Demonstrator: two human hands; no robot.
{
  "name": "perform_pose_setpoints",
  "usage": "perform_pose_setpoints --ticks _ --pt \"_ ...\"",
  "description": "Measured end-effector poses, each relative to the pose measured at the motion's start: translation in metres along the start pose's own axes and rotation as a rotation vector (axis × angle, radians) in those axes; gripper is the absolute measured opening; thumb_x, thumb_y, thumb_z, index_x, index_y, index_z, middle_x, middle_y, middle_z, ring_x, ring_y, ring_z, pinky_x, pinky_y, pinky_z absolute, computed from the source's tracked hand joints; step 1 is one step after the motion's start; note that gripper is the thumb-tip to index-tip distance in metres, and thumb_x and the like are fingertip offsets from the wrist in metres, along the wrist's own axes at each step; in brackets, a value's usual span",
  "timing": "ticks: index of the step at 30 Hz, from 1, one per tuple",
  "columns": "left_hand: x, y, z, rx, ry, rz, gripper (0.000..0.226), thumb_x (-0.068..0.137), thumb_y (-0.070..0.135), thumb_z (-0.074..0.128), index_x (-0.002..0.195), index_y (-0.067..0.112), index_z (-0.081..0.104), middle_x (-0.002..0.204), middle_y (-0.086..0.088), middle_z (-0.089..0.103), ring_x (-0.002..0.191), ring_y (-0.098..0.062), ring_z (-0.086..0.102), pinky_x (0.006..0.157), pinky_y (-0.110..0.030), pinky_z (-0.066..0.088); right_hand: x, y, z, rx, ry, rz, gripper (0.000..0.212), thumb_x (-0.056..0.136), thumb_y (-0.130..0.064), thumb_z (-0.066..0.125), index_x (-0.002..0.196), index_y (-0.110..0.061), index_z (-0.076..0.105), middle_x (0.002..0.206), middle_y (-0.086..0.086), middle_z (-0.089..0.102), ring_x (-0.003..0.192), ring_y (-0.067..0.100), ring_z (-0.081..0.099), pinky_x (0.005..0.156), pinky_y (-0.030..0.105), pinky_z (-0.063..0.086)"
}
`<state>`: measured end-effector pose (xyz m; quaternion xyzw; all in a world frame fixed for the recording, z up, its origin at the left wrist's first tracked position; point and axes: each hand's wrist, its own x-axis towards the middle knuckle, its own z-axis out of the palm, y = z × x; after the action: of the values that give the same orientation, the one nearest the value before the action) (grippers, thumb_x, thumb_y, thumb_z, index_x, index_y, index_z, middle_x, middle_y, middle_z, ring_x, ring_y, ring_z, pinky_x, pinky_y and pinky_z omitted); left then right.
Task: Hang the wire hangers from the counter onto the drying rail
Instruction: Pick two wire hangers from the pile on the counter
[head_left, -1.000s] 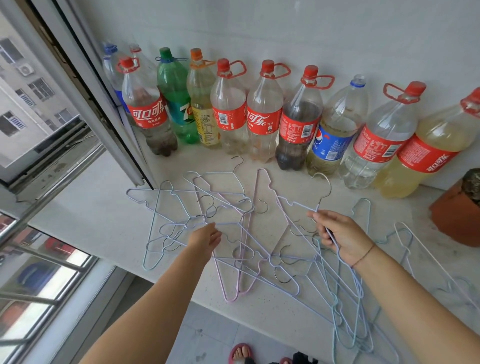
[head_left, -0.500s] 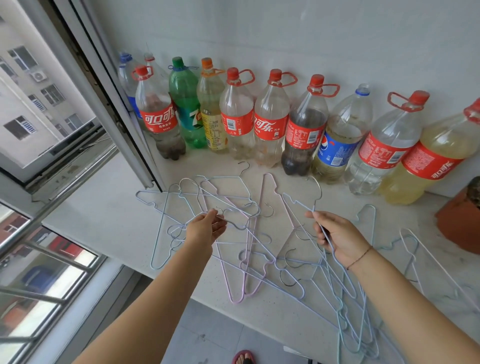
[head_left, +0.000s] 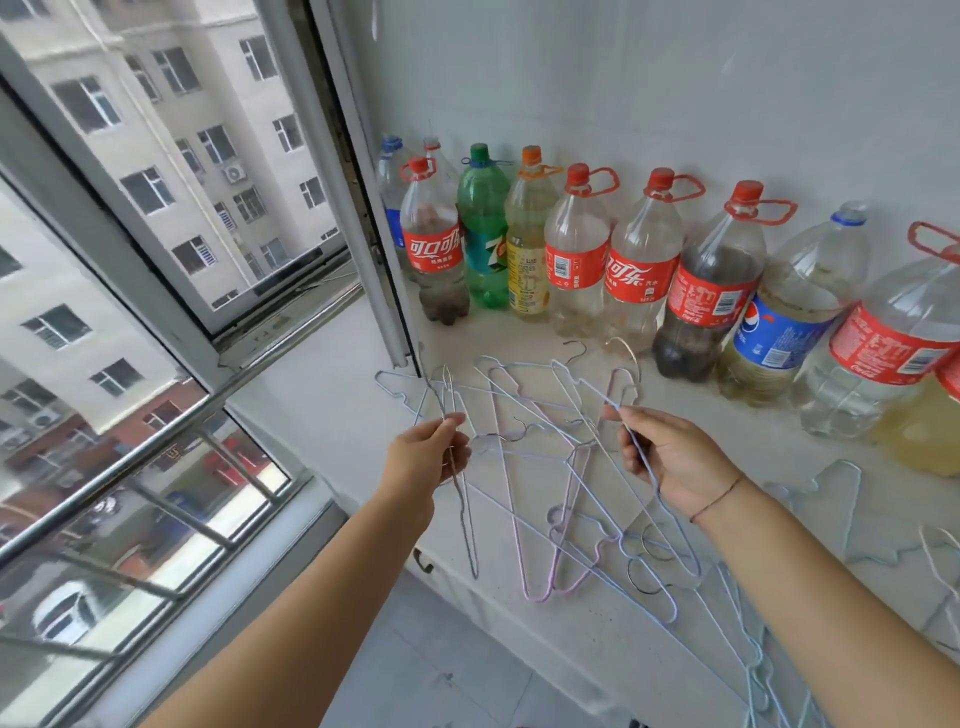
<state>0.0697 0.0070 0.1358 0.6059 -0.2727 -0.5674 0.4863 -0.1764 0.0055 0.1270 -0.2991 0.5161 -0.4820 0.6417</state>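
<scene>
Slim grey-blue wire hanger (head_left: 467, 530) is held over the table's front edge, centre frame, pinched between the fingers of the left hand (head_left: 428, 460). The right hand (head_left: 672, 465) holds a pale blue wire hanger (head_left: 587, 387), fingers curled round it. Other pastel wire hangers (head_left: 558, 514) lie tangled on the white speckled table (head_left: 571, 649) (some overhang its edge). Plastic drink bottles (head_left: 644, 270) line the wall behind.

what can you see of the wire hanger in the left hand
The left hand pinches a thin grey-blue wire hanger near its middle. It shows almost edge-on as a narrow loop, tilted, with its lower end past the counter edge. Its hook cannot be made out.
</scene>
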Motion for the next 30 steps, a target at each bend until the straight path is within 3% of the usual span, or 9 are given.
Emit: perform_pose_setpoints --ticks 10,18,25,30 --pt "-0.082 -0.025 -0.062 -0.122 0.13 0.071 0.016 0.095 0.011 0.049 0.097 0.013 0.065 0.067 0.001 0.071 0.065 -0.015 0.063 0.065 -0.023 0.048 -0.036 0.01 0.059 -0.183 -0.317 0.066 0.022 0.093 -0.007 0.046 0.104 -0.003 0.064 0.071 0.001 0.054 0.061 0.009 0.048 0.049 0.013 0.042" --pt "-0.184 -0.035 -0.127 -0.1 0.392 0.147 0.016 0.094 0.016 0.053 0.093 0.021 0.068 0.075 0.003 0.068 0.064 -0.009 0.057 0.059 -0.017 0.041 -0.094 0.039 0.128 -0.277 -0.586 0.129 0.019 0.092 -0.008 0.048 0.09 -0.013 0.067 0.065 -0.003 0.054 0.048 0.002 0.05 0.046 0.012 0.036" --pt "-0.289 -0.046 -0.201 -0.115 0.626 0.209 0.017 0.094 0.017 0.053 0.103 0.019 0.067 0.08 0.006 0.07 0.068 -0.008 0.057 0.06 -0.019 0.037 -0.174 0.071 0.21 -0.337 -0.857 0.171 0.018 0.091 -0.009 0.05 0.093 -0.012 0.067 0.065 -0.002 0.054 0.057 0.007 0.047 0.048 0.013 0.038" --pt "-0.372 -0.065 -0.261 -0.203 0.799 0.245 0.017 0.094 0.016 0.053 0.102 0.018 0.068 0.077 0.006 0.067 0.066 -0.007 0.056 0.057 -0.019 0.036 -0.249 0.099 0.267 -0.4 -1.031 0.178 0.017 0.09 -0.01 0.051 0.092 -0.012 0.068 0.064 -0.001 0.054 0.06 0.009 0.043 0.057 0.022 0.029"
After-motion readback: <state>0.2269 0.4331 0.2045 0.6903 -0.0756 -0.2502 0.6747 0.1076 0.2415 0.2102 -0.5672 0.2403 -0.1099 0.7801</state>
